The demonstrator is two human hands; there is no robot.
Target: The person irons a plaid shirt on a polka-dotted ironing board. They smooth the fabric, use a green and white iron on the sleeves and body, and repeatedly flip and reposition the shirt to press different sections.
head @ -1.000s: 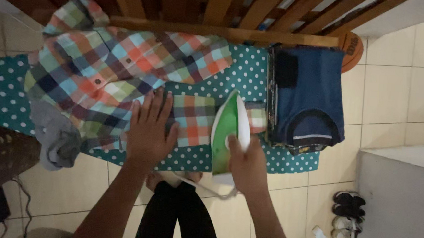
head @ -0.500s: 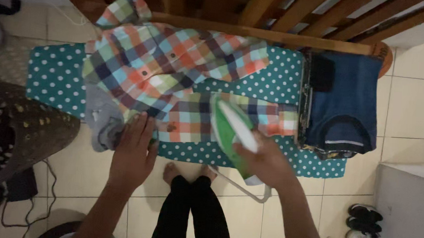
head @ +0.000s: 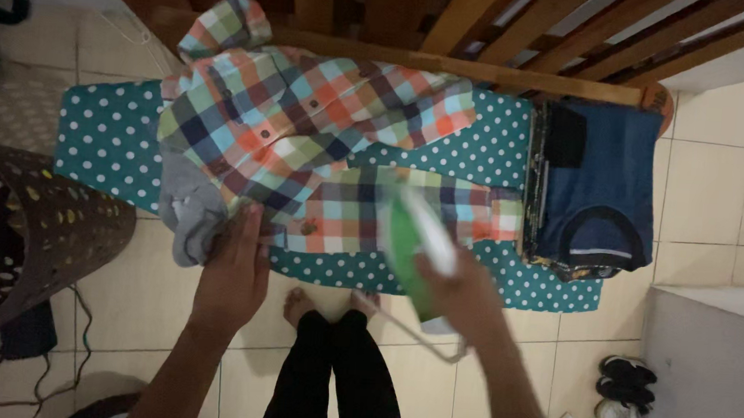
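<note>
A multicoloured checked shirt (head: 309, 119) lies spread on an ironing board with a teal, white-dotted cover (head: 101, 141). My right hand (head: 462, 288) grips the handle of a green and white iron (head: 417, 242), which rests on the shirt's sleeve (head: 346, 212) near the board's front edge. My left hand (head: 235, 269) presses down on the shirt's lower edge at the front of the board, beside a grey lining part (head: 187, 206) that hangs over.
A stack of folded clothes with a dark blue shirt on top (head: 601, 189) sits at the board's right end. A wooden slatted frame (head: 452, 33) runs behind the board. A perforated laundry basket (head: 26, 239) stands at left. Shoes (head: 623, 396) lie on the tiled floor at right.
My left hand slid from the sleeve to the shirt's lower left edge. The iron moved left along the sleeve and turned at an angle. The camera view shifted, showing the basket.
</note>
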